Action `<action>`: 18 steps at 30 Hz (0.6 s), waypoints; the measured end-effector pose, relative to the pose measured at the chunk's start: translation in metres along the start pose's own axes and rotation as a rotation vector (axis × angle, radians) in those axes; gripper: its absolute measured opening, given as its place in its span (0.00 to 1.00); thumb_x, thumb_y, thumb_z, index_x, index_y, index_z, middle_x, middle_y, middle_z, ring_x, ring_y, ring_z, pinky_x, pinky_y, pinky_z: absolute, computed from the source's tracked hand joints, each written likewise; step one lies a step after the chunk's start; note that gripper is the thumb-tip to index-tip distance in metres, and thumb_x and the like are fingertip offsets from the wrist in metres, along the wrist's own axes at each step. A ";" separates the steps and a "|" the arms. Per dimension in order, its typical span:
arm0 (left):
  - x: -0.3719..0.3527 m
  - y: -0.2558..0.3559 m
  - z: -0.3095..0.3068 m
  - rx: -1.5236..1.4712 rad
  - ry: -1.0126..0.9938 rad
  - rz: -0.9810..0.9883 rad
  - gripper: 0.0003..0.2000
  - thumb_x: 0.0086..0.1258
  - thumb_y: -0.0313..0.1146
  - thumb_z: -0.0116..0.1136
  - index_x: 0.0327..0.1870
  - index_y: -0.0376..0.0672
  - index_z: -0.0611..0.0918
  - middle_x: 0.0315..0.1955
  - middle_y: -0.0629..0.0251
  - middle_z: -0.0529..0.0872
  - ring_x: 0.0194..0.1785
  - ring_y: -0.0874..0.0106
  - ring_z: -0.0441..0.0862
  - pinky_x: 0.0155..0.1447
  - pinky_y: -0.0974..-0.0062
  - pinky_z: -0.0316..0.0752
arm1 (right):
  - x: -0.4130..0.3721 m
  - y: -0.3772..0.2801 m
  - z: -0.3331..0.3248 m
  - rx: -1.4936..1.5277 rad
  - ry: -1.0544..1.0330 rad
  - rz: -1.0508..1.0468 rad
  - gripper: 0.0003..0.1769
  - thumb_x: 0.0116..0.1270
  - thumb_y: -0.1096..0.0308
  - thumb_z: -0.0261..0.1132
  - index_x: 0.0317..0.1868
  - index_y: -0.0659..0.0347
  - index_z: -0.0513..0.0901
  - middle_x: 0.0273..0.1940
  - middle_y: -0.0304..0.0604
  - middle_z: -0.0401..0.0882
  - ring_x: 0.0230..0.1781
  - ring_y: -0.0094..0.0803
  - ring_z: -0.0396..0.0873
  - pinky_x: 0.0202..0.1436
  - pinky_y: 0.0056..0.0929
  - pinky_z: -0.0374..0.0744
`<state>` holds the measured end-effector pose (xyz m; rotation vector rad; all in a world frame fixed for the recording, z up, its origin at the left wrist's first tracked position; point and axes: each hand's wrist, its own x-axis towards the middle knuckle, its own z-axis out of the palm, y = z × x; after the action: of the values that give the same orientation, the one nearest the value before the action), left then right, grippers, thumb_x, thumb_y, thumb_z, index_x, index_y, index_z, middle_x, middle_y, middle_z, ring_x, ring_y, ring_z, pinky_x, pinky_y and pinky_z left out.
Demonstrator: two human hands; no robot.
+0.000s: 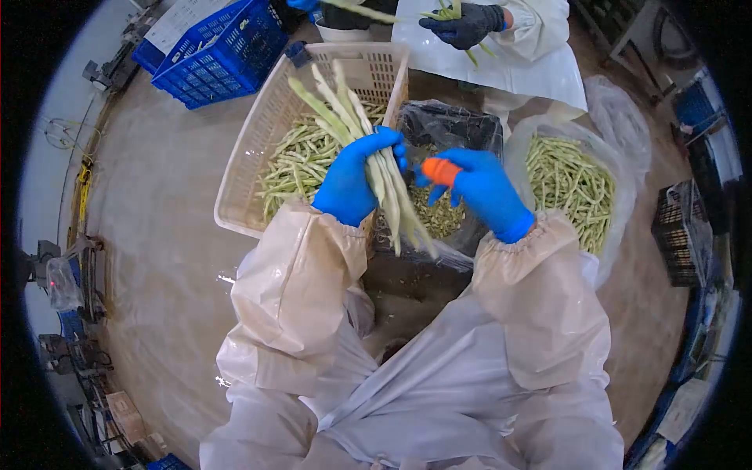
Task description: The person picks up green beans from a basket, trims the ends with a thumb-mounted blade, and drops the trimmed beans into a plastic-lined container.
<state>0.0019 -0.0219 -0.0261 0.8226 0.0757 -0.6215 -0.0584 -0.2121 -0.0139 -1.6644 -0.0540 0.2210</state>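
Observation:
My left hand (349, 178), in a blue glove, is closed around a bundle of long pale green beans (384, 176). The bundle tilts, its upper ends fanning up and left and its lower ends hanging toward the right. Just right of these ends is my right hand (489, 192), also blue-gloved, with partly curled fingers apart and no bean in them. A bright orange cover (441, 171) sits at its thumb side; whether it is worn or gripped is hard to make out. Under my hands, a black crate lined with clear plastic (450, 125) contains small green bean pieces (439, 218).
A beige crate (241, 176) of beans stands on the left, a plastic bag (623, 215) of beans on the right. Across from me, another person's dark-gloved hand (464, 27) holds beans. Blue crates (223, 66) stand at the upper left, a black crate (680, 235) far right.

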 end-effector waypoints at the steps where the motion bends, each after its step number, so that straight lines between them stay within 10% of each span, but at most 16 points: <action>1: 0.001 -0.003 0.001 -0.009 0.017 0.027 0.07 0.61 0.30 0.60 0.39 0.42 0.78 0.31 0.64 0.81 0.33 0.71 0.80 0.41 0.73 0.77 | -0.001 0.000 0.005 -0.046 -0.058 0.006 0.15 0.63 0.60 0.63 0.39 0.64 0.84 0.31 0.38 0.82 0.30 0.21 0.77 0.30 0.22 0.71; 18: -0.006 -0.001 0.010 0.342 0.128 0.177 0.14 0.60 0.30 0.63 0.46 0.39 0.80 0.35 0.67 0.82 0.37 0.77 0.78 0.37 0.82 0.70 | 0.006 0.024 0.028 0.000 0.306 -0.156 0.14 0.58 0.63 0.69 0.38 0.66 0.82 0.26 0.43 0.81 0.26 0.23 0.75 0.30 0.26 0.73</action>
<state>-0.0055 -0.0263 -0.0184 1.1861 0.0119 -0.4184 -0.0594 -0.1865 -0.0406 -1.6688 0.0470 -0.1520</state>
